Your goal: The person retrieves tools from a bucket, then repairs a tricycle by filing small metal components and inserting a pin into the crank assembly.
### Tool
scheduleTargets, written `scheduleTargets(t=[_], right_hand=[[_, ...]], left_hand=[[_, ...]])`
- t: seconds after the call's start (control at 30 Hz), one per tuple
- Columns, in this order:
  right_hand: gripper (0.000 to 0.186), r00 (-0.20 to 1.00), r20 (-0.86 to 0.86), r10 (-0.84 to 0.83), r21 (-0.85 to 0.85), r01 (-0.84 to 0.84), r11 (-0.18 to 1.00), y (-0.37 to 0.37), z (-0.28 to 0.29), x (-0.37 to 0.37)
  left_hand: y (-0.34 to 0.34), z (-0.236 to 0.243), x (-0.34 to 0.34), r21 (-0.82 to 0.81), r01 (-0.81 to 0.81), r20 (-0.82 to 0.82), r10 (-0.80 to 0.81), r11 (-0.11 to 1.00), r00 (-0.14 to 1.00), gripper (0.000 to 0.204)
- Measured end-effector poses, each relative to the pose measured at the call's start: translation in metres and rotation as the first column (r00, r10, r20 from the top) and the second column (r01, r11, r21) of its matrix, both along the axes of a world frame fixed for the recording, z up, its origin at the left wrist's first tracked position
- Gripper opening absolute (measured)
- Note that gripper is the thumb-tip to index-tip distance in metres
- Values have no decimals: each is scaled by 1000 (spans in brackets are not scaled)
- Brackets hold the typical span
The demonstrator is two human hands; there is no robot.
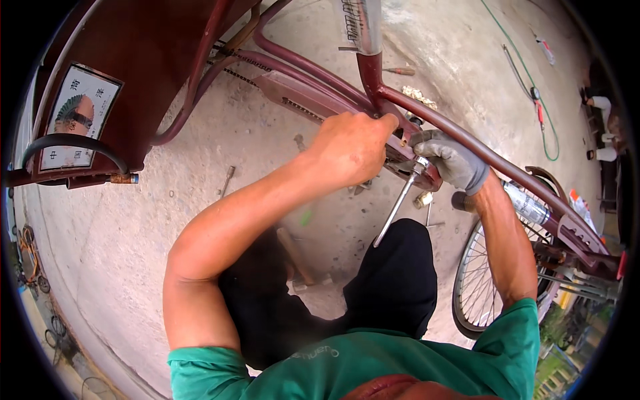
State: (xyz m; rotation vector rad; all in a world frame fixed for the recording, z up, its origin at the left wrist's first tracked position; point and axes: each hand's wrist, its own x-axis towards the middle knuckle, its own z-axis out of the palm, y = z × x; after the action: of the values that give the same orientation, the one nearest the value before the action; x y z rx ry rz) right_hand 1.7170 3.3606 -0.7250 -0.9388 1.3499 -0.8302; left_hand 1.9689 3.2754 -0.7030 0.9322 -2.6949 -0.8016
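A dark red tricycle frame (437, 110) crosses in front of me, with the crank area at its low joint. My left hand (350, 148), bare, is closed against this joint; what its fingers hold, if anything, is hidden. Beside it my right hand (450, 159), in a grey-white work glove, is closed at the head of a silver socket wrench (398, 208). The wrench's long handle slants down toward my knee. Left of the joint runs a dusty red chain guard (288, 95), with part of the chain showing.
A hammer (297, 257) lies on the concrete floor between my legs. A screwdriver (399, 71) lies beyond the frame. At right are a spoked wheel (477, 280) and a green hose (548, 127). A dark red cargo box (143, 73) stands at far left.
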Motion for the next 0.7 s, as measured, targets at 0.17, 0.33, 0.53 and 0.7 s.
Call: scheduleTargets(t=[0.17,0.33,0.53,0.7], right_hand=[[26,999,37,-32,169,25,985,-3,1,-3],[25,992,56,-109,202,96,975,-1,8,6],[26,997,2,-83,230,80,970,-7,21,11],[26,989,50,-137,181,126,975,-3,14,13]], left_hand=[[4,0,2,-13,19,30,-19,1000,999,38],[4,0,0,-7,25,27,-25,1000,999,37],[5,1,1,-35,54,44,-52,998,998,39],[7,-1,-3,54,52,7,-53,997,999,40]])
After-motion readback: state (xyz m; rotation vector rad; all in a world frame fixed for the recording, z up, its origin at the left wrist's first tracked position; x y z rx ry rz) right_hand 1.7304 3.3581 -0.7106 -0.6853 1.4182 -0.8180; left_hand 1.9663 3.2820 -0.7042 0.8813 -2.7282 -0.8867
